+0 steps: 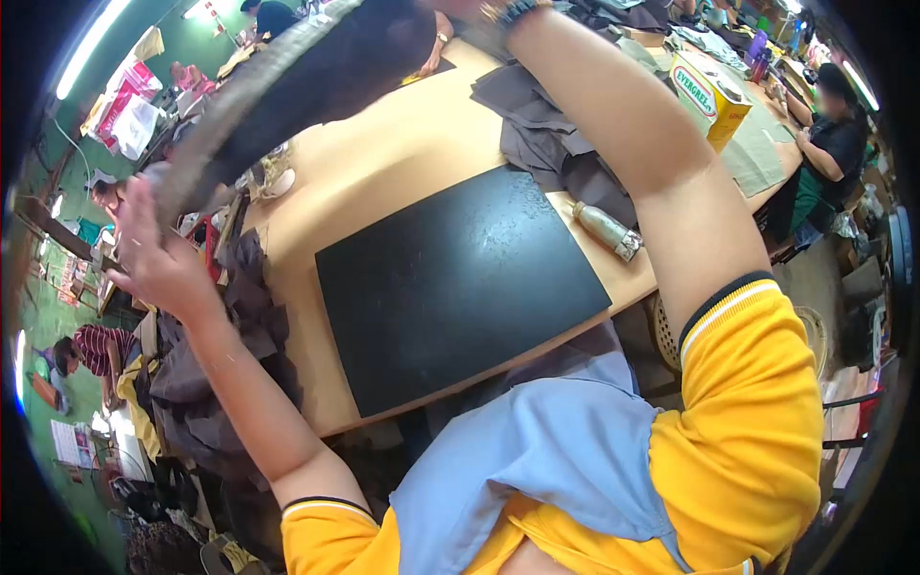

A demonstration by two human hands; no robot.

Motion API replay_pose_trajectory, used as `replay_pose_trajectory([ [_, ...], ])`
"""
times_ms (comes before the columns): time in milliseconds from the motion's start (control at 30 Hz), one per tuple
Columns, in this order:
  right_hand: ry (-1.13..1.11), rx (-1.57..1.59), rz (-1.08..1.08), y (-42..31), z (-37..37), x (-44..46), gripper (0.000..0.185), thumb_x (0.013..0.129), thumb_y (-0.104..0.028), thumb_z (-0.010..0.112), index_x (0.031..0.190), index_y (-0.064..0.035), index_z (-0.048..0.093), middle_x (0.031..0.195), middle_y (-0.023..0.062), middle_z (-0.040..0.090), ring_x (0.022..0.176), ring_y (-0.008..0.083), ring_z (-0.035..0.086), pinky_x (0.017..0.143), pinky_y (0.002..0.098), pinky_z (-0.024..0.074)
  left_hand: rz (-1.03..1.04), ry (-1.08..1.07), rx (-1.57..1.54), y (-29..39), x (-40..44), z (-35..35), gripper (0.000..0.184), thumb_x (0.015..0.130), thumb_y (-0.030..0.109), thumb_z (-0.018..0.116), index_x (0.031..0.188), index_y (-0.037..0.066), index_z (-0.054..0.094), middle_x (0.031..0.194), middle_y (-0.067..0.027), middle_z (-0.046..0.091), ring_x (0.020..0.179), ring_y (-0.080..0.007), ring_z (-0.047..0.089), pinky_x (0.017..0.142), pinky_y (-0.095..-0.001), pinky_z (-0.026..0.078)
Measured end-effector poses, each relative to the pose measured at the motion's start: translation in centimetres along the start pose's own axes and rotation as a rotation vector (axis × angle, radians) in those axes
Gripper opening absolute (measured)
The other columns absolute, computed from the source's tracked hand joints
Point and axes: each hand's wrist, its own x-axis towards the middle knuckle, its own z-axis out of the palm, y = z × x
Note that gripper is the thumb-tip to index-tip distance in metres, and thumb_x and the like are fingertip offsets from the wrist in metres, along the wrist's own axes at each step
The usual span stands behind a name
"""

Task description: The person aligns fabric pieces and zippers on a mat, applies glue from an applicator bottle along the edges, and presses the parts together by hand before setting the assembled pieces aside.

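Note:
A large dark cloth with a grey, motion-blurred edge (326, 86) is raised across the upper left. My left hand (158, 254) is beside its lower left end, fingers stretched and apart; whether they touch the cloth is unclear. At the top edge, my right hand (462, 8) is mostly cut off beyond a beaded bracelet, near the cloth's upper end, with its fingers hidden. Between my arms, a black flat board (460, 287) lies on the wooden table (383, 158).
Dark fabric pieces (556, 134) and a small bottle (607, 231) lie right of the board. Further right is a yellow Evergreen box (709, 96). Dark fabric (216, 364) hangs at the left edge. Another person's hand (436, 59) is across the table; a person (832, 144) sits right.

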Motion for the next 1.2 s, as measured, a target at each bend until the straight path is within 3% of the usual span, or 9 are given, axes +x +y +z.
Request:
replay_pose_trajectory([
  [67, -0.244, -0.171, 0.036, -1.6, -0.2, -4.6, 0.027, 0.075, -0.009, 0.064, 0.098, -0.0162, 0.076, 0.102, 0.0097, 0.075, 0.096, 0.0275, 0.068, 0.090, 0.0361, 0.0536, 0.075, -0.233, 0.129, 2.9, -5.4, -2.3, 0.061, 0.079, -0.004, 0.058, 0.133, 0.023, 0.067, 0.133, 0.0002, 0.067, 0.125, -0.0184, 0.059, 0.116, -0.0598, 0.025],
  [100, -0.227, 0.012, -0.051, -1.7, 0.7, -8.8, 0.018, 0.082, -0.006, 0.065, 0.096, -0.0120, 0.075, 0.090, 0.0073, 0.071, 0.083, 0.0277, 0.068, 0.079, 0.0386, 0.0554, 0.124, -0.359, 0.102, 4.4, -8.6, -2.9, 0.061, 0.080, -0.003, 0.058, 0.134, 0.024, 0.067, 0.132, 0.0010, 0.067, 0.124, -0.0174, 0.060, 0.116, -0.0653, 0.021],
  [167, -0.304, 0.037, -0.074, -3.6, 1.0, -16.8, 0.026, 0.081, -0.007, 0.062, 0.095, -0.0238, 0.076, 0.106, -0.0055, 0.071, 0.102, 0.0196, 0.064, 0.084, 0.0347, 0.0539, 0.039, -0.666, -0.108, 8.4, -13.9, -4.3, 0.059, 0.080, -0.002, 0.059, 0.133, 0.023, 0.066, 0.130, 0.0011, 0.065, 0.124, -0.0192, 0.059, 0.116, -0.0659, 0.023],
  [333, -0.908, 0.184, 0.227, -9.8, -3.4, -29.7, 0.043, 0.086, -0.003, 0.056, 0.123, -0.0205, 0.070, 0.133, 0.0017, 0.065, 0.131, 0.0267, 0.053, 0.106, 0.0423, 0.0432, 0.001, -1.254, -0.366, 12.1, -18.3, -8.9, 0.042, 0.089, 0.024, 0.067, 0.130, 0.014, 0.065, 0.136, -0.0098, 0.061, 0.130, -0.0283, 0.054, 0.112, -0.0700, 0.025],
  [433, -0.740, 0.187, 0.466, -11.6, -5.9, -29.6, 0.047, 0.085, -0.001, 0.056, 0.129, -0.0149, 0.064, 0.135, 0.0093, 0.063, 0.133, 0.0317, 0.052, 0.111, 0.0447, 0.0398, -0.062, -1.297, -0.458, 11.8, -15.0, -10.1, 0.049, 0.088, 0.039, 0.071, 0.127, 0.010, 0.067, 0.137, -0.0132, 0.060, 0.132, -0.0326, 0.052, 0.113, -0.0694, 0.024],
  [600, -0.682, 0.225, 0.695, -16.6, -6.6, -25.1, 0.018, 0.091, -0.025, 0.068, 0.097, -0.0076, 0.071, 0.092, 0.0122, 0.069, 0.089, 0.0313, 0.066, 0.079, 0.0413, 0.0524, 0.007, -1.113, -0.640, 13.9, -12.7, -2.5, 0.041, 0.097, 0.037, 0.060, 0.129, 0.013, 0.066, 0.139, -0.0146, 0.059, 0.136, -0.0339, 0.049, 0.113, -0.0654, 0.027],
  [867, -0.707, 0.136, 0.635, -18.5, -4.8, -26.0, 0.019, 0.089, -0.027, 0.068, 0.088, -0.0089, 0.071, 0.086, 0.0084, 0.071, 0.085, 0.0291, 0.069, 0.075, 0.0425, 0.0542, 0.133, -1.225, -0.725, 19.7, -18.4, 7.5, 0.047, 0.103, 0.041, 0.048, 0.148, 0.028, 0.050, 0.161, -0.0129, 0.034, 0.150, -0.0328, 0.029, 0.118, -0.0626, 0.022],
  [1000, -0.887, 0.372, 1.124, -17.0, -5.3, -23.2, 0.025, 0.083, -0.028, 0.068, 0.088, -0.0039, 0.073, 0.084, 0.0151, 0.074, 0.079, 0.0327, 0.072, 0.077, 0.0408, 0.0573, 0.132, -1.266, -0.695, 19.7, -18.5, 7.0, 0.047, 0.104, 0.045, 0.044, 0.149, 0.032, 0.049, 0.163, -0.0117, 0.031, 0.151, -0.0324, 0.025, 0.119, -0.0621, 0.020],
  [1200, -1.182, 0.188, 1.214, -8.7, -2.1, -24.7, 0.032, 0.071, -0.031, 0.075, 0.088, -0.0044, 0.077, 0.085, 0.0192, 0.074, 0.086, 0.0334, 0.073, 0.082, 0.0392, 0.0576, 0.124, -1.260, -0.682, 19.9, -18.9, 6.4, 0.047, 0.104, 0.045, 0.043, 0.149, 0.032, 0.048, 0.163, -0.0122, 0.030, 0.152, -0.0322, 0.025, 0.119, -0.0625, 0.019],
])
